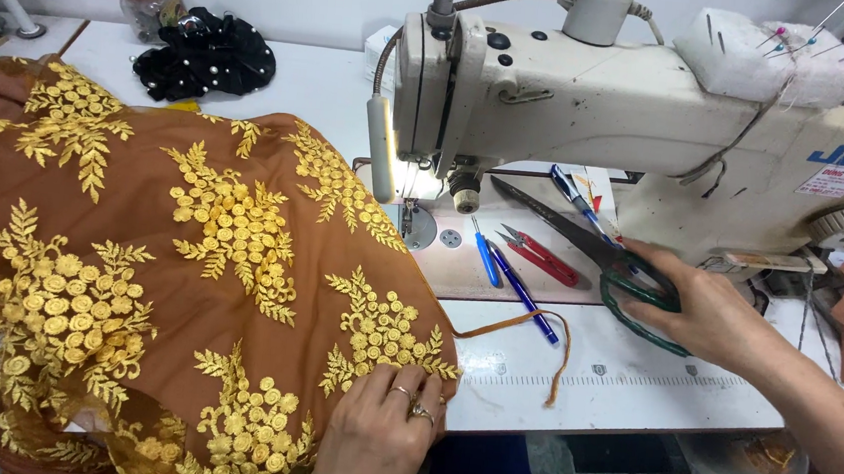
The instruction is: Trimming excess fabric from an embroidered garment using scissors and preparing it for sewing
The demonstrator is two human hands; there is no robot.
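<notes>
We see the large scissors (592, 248) lying on the white sewing table (632, 379), just in front of the base of the cream sewing machine (593, 100). Their long axis runs on a diagonal: the dark metal blades point up and to the left toward the needle area, while the green loop handles sit low and to the right. Our right hand (712, 310) rests over those handles, fingers curled about the loops, taking hold of the scissors on the table.

Our left hand (381, 434), with rings on two fingers, lies flat with fingers loosely spread on the brown sheer fabric (140, 245), pressing its edge near the table's front; it grips nothing. The fabric is thin mesh, heavily embroidered with raised gold flowers and leaves, and it drapes in soft folds over the table's left half.

Beside the scissors' blades lie small red thread snips (541, 256) and blue pens (504, 274). At the back stands a clear jar (145, 0) with a red lid; its contents are too small to tell. A white block (767, 59) on the machine holds pins.
</notes>
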